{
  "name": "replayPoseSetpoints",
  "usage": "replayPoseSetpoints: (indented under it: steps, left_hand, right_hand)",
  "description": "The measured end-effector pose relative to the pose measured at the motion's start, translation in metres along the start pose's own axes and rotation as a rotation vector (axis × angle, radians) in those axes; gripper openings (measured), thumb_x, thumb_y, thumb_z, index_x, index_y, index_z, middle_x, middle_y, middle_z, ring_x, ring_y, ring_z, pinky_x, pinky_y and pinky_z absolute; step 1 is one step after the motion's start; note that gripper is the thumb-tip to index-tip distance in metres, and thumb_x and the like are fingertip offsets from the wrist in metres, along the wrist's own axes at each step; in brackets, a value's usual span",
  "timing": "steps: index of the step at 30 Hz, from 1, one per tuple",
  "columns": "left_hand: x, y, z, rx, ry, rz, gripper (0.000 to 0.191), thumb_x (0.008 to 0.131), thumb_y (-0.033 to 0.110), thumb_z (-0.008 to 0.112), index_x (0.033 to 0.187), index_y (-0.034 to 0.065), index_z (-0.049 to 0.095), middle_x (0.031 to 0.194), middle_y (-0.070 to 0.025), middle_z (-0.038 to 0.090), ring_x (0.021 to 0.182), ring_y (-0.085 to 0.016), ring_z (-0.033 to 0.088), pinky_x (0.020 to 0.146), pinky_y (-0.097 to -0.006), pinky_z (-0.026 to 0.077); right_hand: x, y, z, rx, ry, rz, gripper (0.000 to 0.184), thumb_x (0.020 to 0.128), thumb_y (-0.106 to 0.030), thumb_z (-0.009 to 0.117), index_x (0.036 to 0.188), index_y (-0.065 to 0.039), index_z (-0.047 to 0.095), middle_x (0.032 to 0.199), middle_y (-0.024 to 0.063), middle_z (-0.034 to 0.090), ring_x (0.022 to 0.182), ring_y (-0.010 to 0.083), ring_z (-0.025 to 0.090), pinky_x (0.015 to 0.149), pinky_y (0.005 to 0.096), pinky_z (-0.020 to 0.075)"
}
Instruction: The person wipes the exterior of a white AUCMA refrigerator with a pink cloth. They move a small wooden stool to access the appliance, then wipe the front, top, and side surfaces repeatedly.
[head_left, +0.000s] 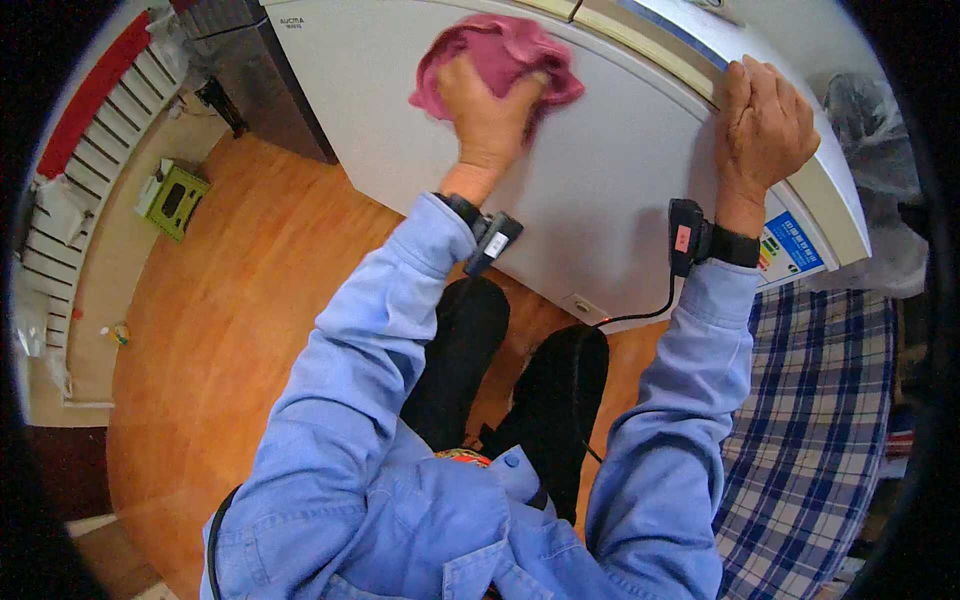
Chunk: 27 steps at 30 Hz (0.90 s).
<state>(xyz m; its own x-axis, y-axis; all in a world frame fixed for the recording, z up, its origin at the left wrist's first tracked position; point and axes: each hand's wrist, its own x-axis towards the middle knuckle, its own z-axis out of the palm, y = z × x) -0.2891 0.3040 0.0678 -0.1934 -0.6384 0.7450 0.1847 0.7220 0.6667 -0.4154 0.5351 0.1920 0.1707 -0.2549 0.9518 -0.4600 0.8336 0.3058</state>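
Note:
My left hand (484, 112) presses a crumpled pink cloth (502, 45) against the white front panel of an Aucma chest freezer (622, 172). The cloth and that hand look slightly blurred. At the freezer's upper edge, my right hand (769, 124) rests on the lid (825, 202) with its fingers curled. Its fingertips are hidden, so whether it grips the rim cannot be told. Both wrists carry a black strapped device, and a cable hangs from the right one.
A blue plaid cloth surface (814, 412) lies right of the freezer. Clear plastic sheeting (866, 135) is behind it. To the left stand a dark cabinet (262, 82), a green folding stool (176, 199) and a white radiator (82, 180). Wooden flooring (247, 300) spreads below.

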Motion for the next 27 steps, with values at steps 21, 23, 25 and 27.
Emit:
replayPoseSetpoints:
  steps: [21,23,25,27]
  left_hand:
    - [-0.031,-0.010,0.032,0.150,0.053,0.364,0.050,0.073,0.017,0.075,0.117,0.0029,0.058,0.116,-0.0230,0.055,0.108,-0.046,0.046,0.095,-0.0545,0.035]
    - [-0.047,-0.008,0.031,0.144,-0.107,0.458,0.047,0.073,0.020,0.075,0.116,0.0061,0.062,0.115,-0.0197,0.060,0.110,-0.044,0.051,0.095,-0.0560,0.038]
    - [-0.044,-0.023,0.019,0.170,-0.151,0.582,0.041,0.072,0.019,0.074,0.110,0.0081,0.065,0.115,-0.0190,0.061,0.109,-0.043,0.053,0.095,-0.0543,0.039]
    - [-0.027,-0.043,0.014,0.093,-0.214,0.527,0.037,0.073,0.019,0.074,0.108,0.0088,0.066,0.114,-0.0187,0.061,0.107,-0.043,0.053,0.095,-0.0531,0.039]
  right_hand:
    - [-0.002,0.013,0.010,-0.042,0.096,-0.124,0.026,0.092,-0.048,0.063,0.090,-0.024,0.075,0.090,-0.0039,0.074,0.087,0.0196,0.067,0.075,0.0395,0.0483]
    - [-0.001,0.023,0.018,-0.009,0.070,-0.139,0.023,0.089,-0.045,0.065,0.082,-0.025,0.073,0.084,-0.0038,0.073,0.078,0.0192,0.068,0.068,0.0377,0.0501]
    - [0.002,0.031,0.019,-0.053,0.117,-0.216,0.022,0.089,-0.044,0.067,0.079,-0.025,0.073,0.080,-0.0039,0.073,0.073,0.0189,0.068,0.064,0.0356,0.0516]
    - [0.003,0.034,0.017,-0.081,0.109,-0.273,0.022,0.089,-0.045,0.067,0.079,-0.026,0.075,0.080,-0.0042,0.073,0.071,0.0187,0.069,0.062,0.0333,0.0528]
